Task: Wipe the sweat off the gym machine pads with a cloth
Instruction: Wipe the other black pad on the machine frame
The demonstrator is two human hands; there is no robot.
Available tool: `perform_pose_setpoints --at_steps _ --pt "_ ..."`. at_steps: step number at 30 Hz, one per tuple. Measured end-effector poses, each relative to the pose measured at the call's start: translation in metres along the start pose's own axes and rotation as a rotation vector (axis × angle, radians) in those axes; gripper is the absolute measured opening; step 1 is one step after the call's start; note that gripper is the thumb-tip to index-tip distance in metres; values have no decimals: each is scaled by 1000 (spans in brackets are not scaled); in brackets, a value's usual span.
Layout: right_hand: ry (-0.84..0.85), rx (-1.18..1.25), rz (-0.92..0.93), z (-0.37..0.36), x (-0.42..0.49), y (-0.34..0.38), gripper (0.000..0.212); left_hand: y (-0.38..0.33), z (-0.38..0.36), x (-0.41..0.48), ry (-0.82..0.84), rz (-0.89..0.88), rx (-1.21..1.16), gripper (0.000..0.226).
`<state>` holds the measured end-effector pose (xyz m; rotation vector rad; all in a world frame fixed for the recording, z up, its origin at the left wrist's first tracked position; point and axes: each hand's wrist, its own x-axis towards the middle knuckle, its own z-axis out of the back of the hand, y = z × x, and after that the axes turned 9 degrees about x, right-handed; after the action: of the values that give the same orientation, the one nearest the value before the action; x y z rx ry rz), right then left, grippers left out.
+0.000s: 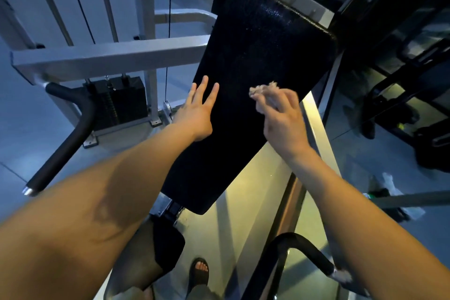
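Centrally, a small crumpled cloth (264,89) is seen bunched against the long black pad (255,56), close to the pad's right edge and about halfway along its length. The cloth is gripped by the right hand (282,117), whose fingers are curled round it, so that only a pale tuft is left showing beyond the fingertips. The left hand (198,109) is laid flat on the pad near its left edge, level with the cloth, with the fingers straight and spread; nothing is held in it. Fine specks can be made out on the pad's upper part, where a grey metal bracket (299,2) is fixed to its top end. To the left of the pad, a grey square beam (109,58) is met by the pad's edge, and a black weight stack (121,100) is placed below that beam, with a thin cable (168,31) hung beside it. Farther left of the pad, a black padded handle (65,139) is angled downward. Below the pad's lower end, a sandalled foot (199,273) is shown on the floor.
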<state>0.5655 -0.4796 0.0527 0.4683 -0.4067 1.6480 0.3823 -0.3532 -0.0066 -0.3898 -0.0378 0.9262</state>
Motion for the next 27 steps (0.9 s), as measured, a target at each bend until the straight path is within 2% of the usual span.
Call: perform_pose_setpoints --at_steps 2,4,8,10,13,16,19,22,24,27 --pt "-116 -49 -97 10 6 -15 37 -3 -1 -1 8 13 -7 113" --pt "-80 -50 -118 -7 0 -18 35 -6 -2 0 14 19 -5 114" --pt "316 35 48 -56 -30 3 28 0 2 2 28 23 28 117" --pt "376 35 101 -52 -22 2 26 3 9 1 56 13 23 117" --pt "212 8 166 -21 20 -3 27 7 18 -2 74 -6 -7 113" --pt "-52 -104 12 10 72 -10 37 13 15 -6 90 -20 -48 109" --pt "-105 -92 -106 -2 84 -1 44 18 7 -9 115 -26 -89 108" --pt "11 -45 -5 -37 55 15 42 27 -1 -11 103 -37 -110 102" --pt "154 -17 81 -54 39 21 39 34 -4 -14 114 -32 -99 98" --pt "307 -30 268 -53 42 18 33 44 -8 -17 149 3 -104 95"
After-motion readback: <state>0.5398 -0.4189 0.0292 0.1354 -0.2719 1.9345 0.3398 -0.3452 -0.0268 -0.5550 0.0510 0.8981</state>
